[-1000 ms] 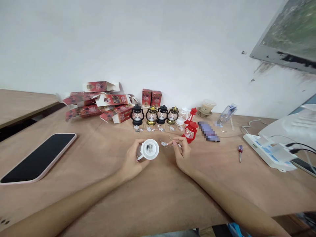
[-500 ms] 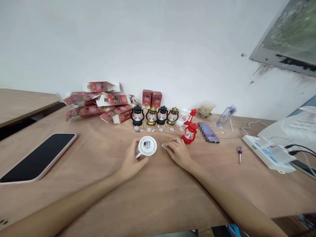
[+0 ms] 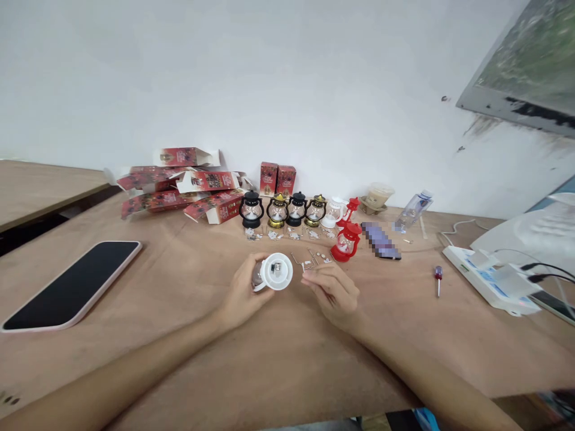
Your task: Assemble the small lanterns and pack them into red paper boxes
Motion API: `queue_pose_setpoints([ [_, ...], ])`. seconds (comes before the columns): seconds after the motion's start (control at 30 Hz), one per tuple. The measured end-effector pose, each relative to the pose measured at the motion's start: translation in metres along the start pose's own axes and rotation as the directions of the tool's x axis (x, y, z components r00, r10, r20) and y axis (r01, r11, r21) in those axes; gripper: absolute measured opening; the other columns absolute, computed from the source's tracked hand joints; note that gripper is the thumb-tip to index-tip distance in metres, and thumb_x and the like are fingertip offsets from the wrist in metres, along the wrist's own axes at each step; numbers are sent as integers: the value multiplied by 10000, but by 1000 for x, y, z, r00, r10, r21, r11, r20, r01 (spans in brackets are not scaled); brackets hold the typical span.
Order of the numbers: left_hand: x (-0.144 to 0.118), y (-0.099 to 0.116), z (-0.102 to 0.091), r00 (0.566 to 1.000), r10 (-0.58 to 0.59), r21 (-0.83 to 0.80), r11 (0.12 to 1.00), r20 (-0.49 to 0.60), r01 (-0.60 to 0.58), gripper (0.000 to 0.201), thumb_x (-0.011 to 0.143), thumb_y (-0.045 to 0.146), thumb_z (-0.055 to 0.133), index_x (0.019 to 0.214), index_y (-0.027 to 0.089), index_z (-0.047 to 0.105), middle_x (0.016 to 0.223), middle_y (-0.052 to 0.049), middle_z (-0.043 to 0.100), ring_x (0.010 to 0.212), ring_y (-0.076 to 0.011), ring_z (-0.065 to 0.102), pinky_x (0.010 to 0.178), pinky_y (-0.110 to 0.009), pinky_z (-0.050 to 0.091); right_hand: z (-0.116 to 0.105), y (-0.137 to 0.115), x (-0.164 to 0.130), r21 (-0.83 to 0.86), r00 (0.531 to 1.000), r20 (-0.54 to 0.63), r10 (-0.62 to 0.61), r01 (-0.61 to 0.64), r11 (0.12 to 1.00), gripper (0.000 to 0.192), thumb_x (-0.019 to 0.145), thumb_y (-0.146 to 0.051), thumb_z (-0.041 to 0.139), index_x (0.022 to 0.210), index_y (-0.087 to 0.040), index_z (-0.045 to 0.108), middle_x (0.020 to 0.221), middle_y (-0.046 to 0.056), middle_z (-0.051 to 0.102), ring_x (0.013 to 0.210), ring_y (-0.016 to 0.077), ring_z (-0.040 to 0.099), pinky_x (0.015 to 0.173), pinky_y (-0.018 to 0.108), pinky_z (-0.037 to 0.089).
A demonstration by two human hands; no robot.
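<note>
My left hand [image 3: 246, 292] is wrapped round a small white lantern [image 3: 284, 280], its round base turned up towards me. A recess in that base shows small dark and metallic parts. To the right of it my right hand [image 3: 336, 292] has thumb and forefinger pinched together; what they hold, if anything, is too small to make out. Just beyond those fingertips lie loose small metal and white parts [image 3: 313, 257]. A red lantern [image 3: 345, 244] stands behind the right hand.
Behind the hands is a row of lanterns [image 3: 296, 211] with small parts before it. Opened red boxes [image 3: 209, 181] are heaped at the left, near a large phone [image 3: 74, 287]. At the right are a screwdriver [image 3: 438, 278], a power strip [image 3: 487, 287] and a bottle [image 3: 414, 211].
My right hand has lifted off the loose parts and come back towards me, fingers pinched. The white lantern in my left hand has shifted slightly right and tilted.
</note>
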State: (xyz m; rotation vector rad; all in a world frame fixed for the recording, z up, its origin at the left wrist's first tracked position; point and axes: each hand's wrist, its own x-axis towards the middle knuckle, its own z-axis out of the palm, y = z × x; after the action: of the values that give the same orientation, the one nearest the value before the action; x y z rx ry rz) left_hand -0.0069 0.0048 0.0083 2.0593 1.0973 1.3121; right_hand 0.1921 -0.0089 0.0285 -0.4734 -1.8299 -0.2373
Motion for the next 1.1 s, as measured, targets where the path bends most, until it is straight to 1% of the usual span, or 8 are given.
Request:
queue_pose_setpoints([
  [0.1,-1,1,0,996,78,7,997,46,-78,386,759,250,631,1099,205,456,1102,-87,591,995,-228,595,848,-380,492,1,-6,1,-12,995,29,-97,97,995,411,838,-41,559,1204,-227,574,793,56,664,718,158,621,608,284,545],
  [0.27,-1,1,-1,977,195,65,977,88,-201,389,788,269,618,1133,216,446,1143,-101,584,1067,-242,567,881,-395,473,4,-8,-5,5,978,196,-74,75,997,454,855,-36,527,1271,-217,523,869,64,686,789,162,635,673,291,547],
  [0.4,-1,1,-1,979,184,78,978,90,-191,386,796,264,610,1141,216,442,1146,-101,584,1069,-240,567,887,-396,467,5,-8,-5,8,977,195,-87,87,996,473,876,-32,462,1311,-215,486,878,74,686,811,167,635,703,302,549],
  [0.53,0,3,-2,980,175,73,980,97,-182,378,789,274,612,1126,218,451,1141,-102,589,1069,-249,568,886,-404,464,3,-8,-6,13,976,194,-101,101,995,522,873,-23,470,1359,-207,436,897,81,678,830,171,623,699,297,545],
  [0.67,0,5,-2,981,159,72,983,109,-167,361,792,284,601,1119,223,461,1140,-101,594,1068,-248,567,881,-394,464,-1,-11,-6,1,968,248,-31,32,1000,511,907,-81,465,1391,-226,389,911,72,651,841,169,618,711,294,535],
  [0.73,-1,3,-2,980,162,78,982,117,-172,373,792,274,603,1131,223,457,1152,-103,589,1078,-249,560,881,-390,461,-2,-13,-4,7,964,264,-21,20,1000,491,916,-90,457,1383,-231,397,898,62,638,826,158,613,702,277,529],
  [0.87,-3,-1,-1,977,180,82,978,115,-190,406,790,255,616,1156,225,443,1165,-104,581,1088,-246,555,888,-384,457,-3,-13,0,42,959,269,-87,78,996,468,890,-76,504,1339,-189,438,868,63,640,790,154,606,682,268,521],
  [1.1,-2,0,-1,982,155,81,983,106,-164,399,782,283,621,1138,221,452,1153,-96,591,1081,-247,568,892,-382,466,-5,-10,0,58,969,207,-135,125,990,459,836,-136,618,1270,-213,489,779,41,654,708,165,608,602,279,516],
])
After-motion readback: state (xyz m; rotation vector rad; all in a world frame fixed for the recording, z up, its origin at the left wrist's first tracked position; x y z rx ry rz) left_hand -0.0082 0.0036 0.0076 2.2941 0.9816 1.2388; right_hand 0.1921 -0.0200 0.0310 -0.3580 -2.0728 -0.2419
